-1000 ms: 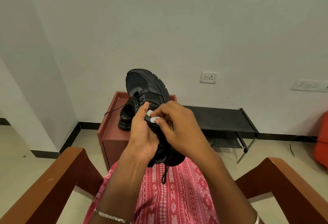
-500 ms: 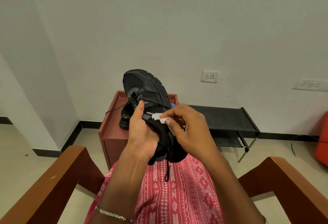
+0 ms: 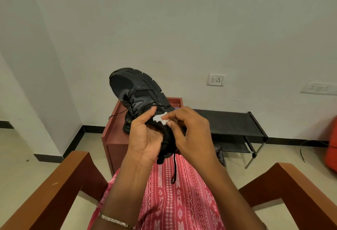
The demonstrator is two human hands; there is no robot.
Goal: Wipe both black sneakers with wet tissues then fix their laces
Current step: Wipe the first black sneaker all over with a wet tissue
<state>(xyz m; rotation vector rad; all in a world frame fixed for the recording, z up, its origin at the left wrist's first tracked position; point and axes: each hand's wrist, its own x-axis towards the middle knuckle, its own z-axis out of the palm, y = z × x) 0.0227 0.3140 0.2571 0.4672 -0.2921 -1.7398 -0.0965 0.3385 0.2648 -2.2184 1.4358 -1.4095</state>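
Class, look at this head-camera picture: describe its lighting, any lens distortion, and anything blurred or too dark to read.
Head view: soft, even light with no hard shadows or glare on the wall; wide-angle bending shows in the splayed chair arms; the held sneaker is so dark its detail is hard to read; the white tissue and both hands look reasonably sharp.

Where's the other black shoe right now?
In the head view, the second sneaker sits on the red-brown cabinet by the wall, left of centre, mostly hidden behind the left hand and the sneaker it holds up.
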